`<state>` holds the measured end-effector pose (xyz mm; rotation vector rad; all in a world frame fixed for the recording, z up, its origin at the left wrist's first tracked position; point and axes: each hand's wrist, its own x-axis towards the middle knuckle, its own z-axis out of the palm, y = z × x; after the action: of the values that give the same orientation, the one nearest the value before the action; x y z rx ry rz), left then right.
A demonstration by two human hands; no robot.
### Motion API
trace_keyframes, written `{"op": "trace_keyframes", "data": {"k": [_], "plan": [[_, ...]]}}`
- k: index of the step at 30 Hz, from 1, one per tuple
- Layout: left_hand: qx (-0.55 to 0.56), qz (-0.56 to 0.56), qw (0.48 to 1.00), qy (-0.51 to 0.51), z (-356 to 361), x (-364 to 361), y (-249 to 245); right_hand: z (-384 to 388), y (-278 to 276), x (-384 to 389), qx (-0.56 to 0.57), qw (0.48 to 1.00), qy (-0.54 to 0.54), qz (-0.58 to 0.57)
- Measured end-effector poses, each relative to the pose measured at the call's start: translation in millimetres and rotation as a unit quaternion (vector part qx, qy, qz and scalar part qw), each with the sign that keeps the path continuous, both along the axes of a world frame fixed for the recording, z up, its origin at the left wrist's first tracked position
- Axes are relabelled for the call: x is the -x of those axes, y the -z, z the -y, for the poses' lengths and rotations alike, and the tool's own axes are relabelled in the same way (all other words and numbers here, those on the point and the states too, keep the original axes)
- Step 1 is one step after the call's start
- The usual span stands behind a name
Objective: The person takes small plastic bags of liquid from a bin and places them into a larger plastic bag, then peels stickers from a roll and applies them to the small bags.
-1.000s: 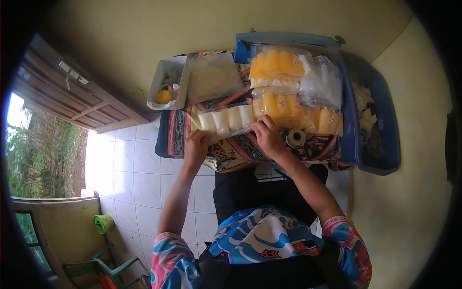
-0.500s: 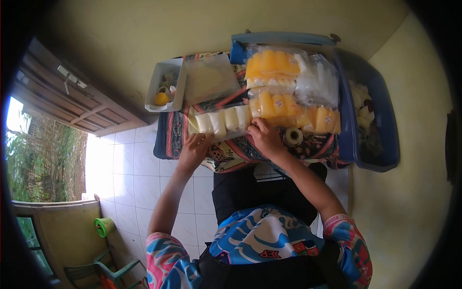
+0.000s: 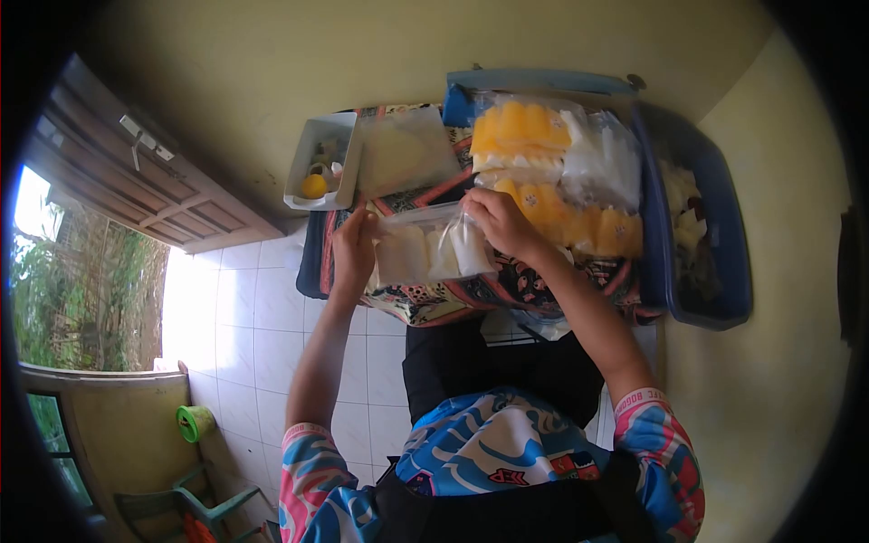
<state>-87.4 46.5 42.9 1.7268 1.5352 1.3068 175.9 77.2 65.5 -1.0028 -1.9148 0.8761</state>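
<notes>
A clear plastic bag (image 3: 425, 249) filled with white frozen sticks hangs between both hands, lifted above the patterned cloth (image 3: 434, 299). My left hand (image 3: 353, 246) grips its left edge and my right hand (image 3: 493, 222) pinches its upper right corner. Right behind my right hand lie bags of orange sticks (image 3: 579, 222) and yellow sticks (image 3: 520, 127). A stack of empty clear bags (image 3: 407, 149) lies beyond the lifted bag.
A white tray (image 3: 303, 176) holding a yellow object stands at the table's far left. A blue tub (image 3: 724, 226) with white pieces is at the right, a bag of clear ice (image 3: 602, 163) beside it. Tiled floor, a green chair and a wooden shutter are to the left.
Both hands moved up and away from the table's near edge, raising the bag of white sticks off the cloth. The tape roll by my right hand is now hidden.
</notes>
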Motion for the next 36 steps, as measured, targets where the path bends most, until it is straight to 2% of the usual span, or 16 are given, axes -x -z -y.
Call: {"op": "trace_keyframes", "data": {"k": [3, 6, 7, 8, 9, 11, 14, 15, 18, 21, 24, 26, 27, 29, 31, 36], "plan": [[0.127, 0.099, 0.986, 0.04, -14, 11, 23, -26, 10, -2, 0.107, 0.993, -0.044, 0.034], [0.192, 0.012, 0.981, 0.026, -35, 29, 67, -48, 38, 10, 0.193, 0.973, -0.028, 0.12], [0.148, -0.049, 0.987, 0.028, -38, 30, 71, -51, 39, 15, 0.22, 0.963, -0.019, 0.158], [0.104, -0.11, 0.988, 0.029, -39, 31, 76, -55, 39, 19, 0.216, 0.958, 0.01, 0.186], [0.06, -0.17, 0.983, 0.029, -40, 31, 76, -62, 46, 21, 0.156, 0.961, 0.013, 0.228], [0.092, -0.223, 0.97, -0.001, -43, 26, 71, -77, 65, 25, 0.034, 0.951, 0.018, 0.308], [0.145, -0.289, 0.946, -0.009, -39, 15, 42, -80, 59, 31, 0.038, 0.936, 0.005, 0.349], [0.164, -0.308, 0.937, -0.007, -37, 13, 35, -80, 61, 30, 0.03, 0.94, 0.008, 0.341], [-0.08, -0.366, 0.926, -0.04, -37, 11, 38, -76, 65, 30, 0.017, 0.948, 0.019, 0.318], [-0.041, -0.238, 0.97, 0.029, -46, 1, 32, -70, 66, 31, 0.011, 0.954, 0.041, 0.296], [0.022, -0.098, 0.987, 0.126, -50, -14, 34, -64, 67, 35, -0.021, 0.96, 0.068, 0.271], [0.043, -0.125, 0.972, 0.193, -47, -18, 37, -61, 68, 36, -0.028, 0.963, 0.084, 0.256], [0.048, -0.139, 0.961, 0.236, -47, -21, 38, -61, 79, 34, -0.088, 0.964, 0.076, 0.24], [0.087, -0.135, 0.956, 0.247, -46, -23, 32, -59, 94, 32, -0.177, 0.957, 0.094, 0.211], [0.131, -0.124, 0.954, 0.24, -47, -20, 38, -41, 77, 31, -0.184, 0.951, 0.114, 0.22], [0.105, -0.122, 0.952, 0.259, -51, -13, 51, 33, 44, -4, -0.211, 0.969, 0.099, 0.079]]}}
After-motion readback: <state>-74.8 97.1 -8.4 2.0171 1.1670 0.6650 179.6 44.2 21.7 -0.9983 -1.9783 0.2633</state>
